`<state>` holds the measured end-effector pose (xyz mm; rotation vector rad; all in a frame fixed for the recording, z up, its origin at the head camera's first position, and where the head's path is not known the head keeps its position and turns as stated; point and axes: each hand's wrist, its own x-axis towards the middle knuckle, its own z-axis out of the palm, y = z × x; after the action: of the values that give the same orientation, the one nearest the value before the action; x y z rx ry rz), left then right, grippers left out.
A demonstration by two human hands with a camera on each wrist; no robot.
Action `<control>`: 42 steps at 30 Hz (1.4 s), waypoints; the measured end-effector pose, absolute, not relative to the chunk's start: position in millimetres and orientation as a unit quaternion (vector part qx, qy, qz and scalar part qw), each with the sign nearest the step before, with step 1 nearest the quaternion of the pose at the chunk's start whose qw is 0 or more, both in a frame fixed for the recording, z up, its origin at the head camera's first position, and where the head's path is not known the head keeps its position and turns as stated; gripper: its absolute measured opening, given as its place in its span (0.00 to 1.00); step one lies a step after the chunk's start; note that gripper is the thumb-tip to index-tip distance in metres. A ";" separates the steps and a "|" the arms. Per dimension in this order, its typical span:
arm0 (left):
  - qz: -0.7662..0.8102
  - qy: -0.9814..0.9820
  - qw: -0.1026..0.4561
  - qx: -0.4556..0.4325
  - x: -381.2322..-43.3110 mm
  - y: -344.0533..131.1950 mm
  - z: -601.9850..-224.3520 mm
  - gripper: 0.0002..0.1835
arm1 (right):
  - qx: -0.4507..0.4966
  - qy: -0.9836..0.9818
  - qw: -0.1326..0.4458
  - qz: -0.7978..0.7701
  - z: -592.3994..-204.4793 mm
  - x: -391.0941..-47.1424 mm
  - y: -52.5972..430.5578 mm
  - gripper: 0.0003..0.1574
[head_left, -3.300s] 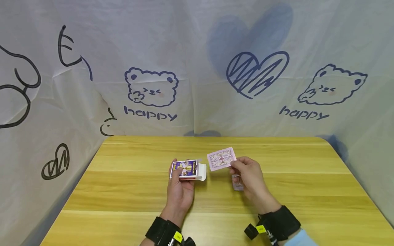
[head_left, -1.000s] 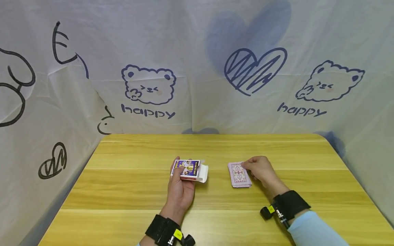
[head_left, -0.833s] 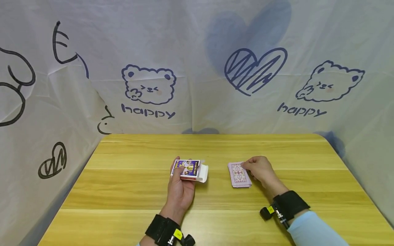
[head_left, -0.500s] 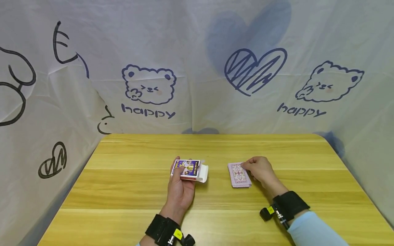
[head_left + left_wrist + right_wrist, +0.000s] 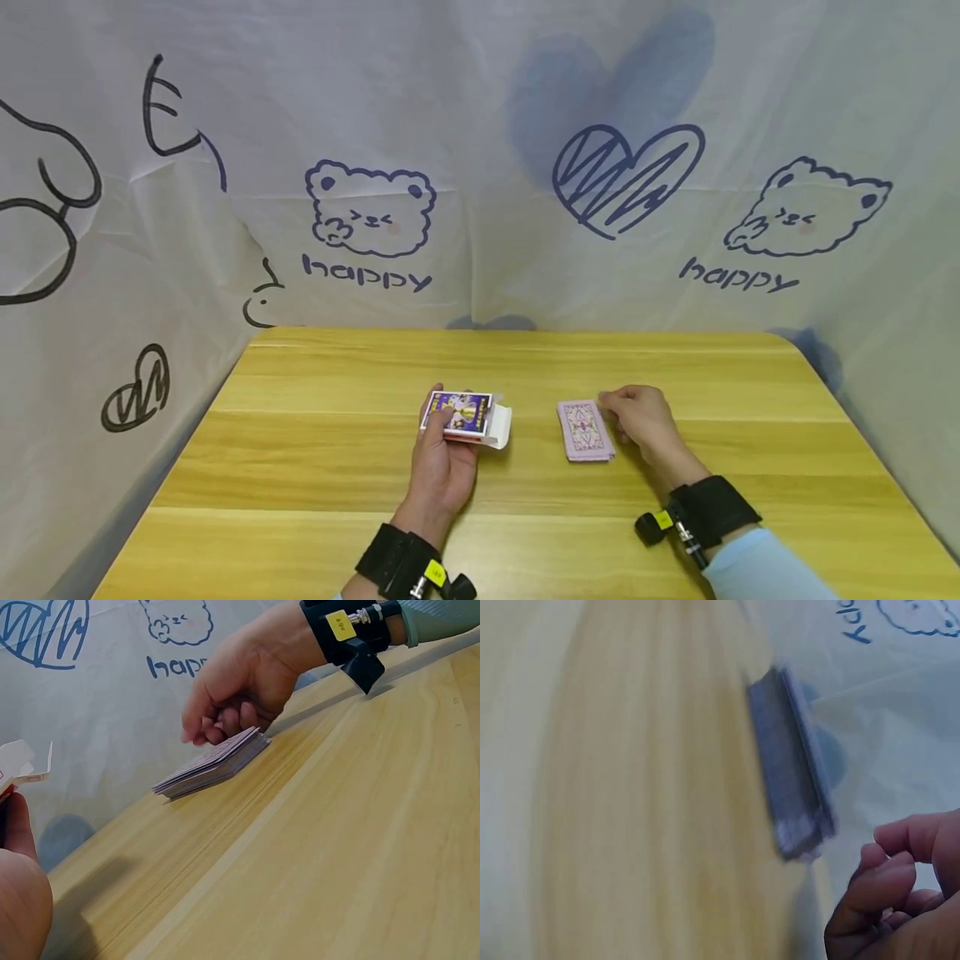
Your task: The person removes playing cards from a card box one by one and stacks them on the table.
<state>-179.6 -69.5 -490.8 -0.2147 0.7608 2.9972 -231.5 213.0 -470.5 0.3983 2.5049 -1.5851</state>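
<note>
My left hand (image 5: pixel 444 471) holds a small playing card box (image 5: pixel 471 410) with a purple and gold front, thumb across its face. The box's white end flap (image 5: pixel 499 427) hangs out on the right side. A deck of pink-backed playing cards (image 5: pixel 583 429) lies face down on the table, its edges slightly uneven in the left wrist view. Just right of the deck's far corner is my right hand (image 5: pixel 647 418), fingers loosely curled. In the right wrist view a gap separates these fingers (image 5: pixel 889 874) from the blurred deck (image 5: pixel 787 757), and nothing shows between them.
Both hands are over a light wooden table (image 5: pixel 337 475). White cloth (image 5: pixel 495 233) with drawn bears and hearts stands behind it and along the sides. Each wrist wears a black strap (image 5: pixel 716 510) with a small camera.
Earlier my right hand carried some cards through the air, then set them on the deck. Now its fingers have let go and drawn off to the right. My left hand keeps the box.
</note>
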 end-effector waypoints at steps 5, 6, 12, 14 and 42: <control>0.968 0.244 0.026 -0.061 -179.2 -67.8 -491.2 0.34 | 0.124 0.829 0.051 -0.544 -457.8 -218.4 205.9 0.25; 0.968 0.244 0.026 -0.060 -179.1 -67.7 -491.2 0.34 | 0.119 0.825 0.045 -0.551 -454.6 -215.5 202.5 0.26; 0.964 0.259 0.040 -0.038 -177.3 -68.0 -491.3 0.33 | 0.072 0.798 0.016 -0.598 -435.0 -199.5 170.6 0.24; 0.963 0.263 0.046 -0.030 -177.1 -67.8 -491.2 0.32 | 0.056 0.782 0.023 -0.620 -431.0 -194.5 157.7 0.22; 0.958 0.272 0.082 0.035 -172.9 -62.1 -486.5 0.36 | 0.029 0.778 0.067 -0.624 -454.7 -176.6 93.9 0.13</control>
<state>-172.9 -62.1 -486.5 0.1060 0.8137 2.8619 -176.6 93.9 -454.7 0.0875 2.3466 -1.8798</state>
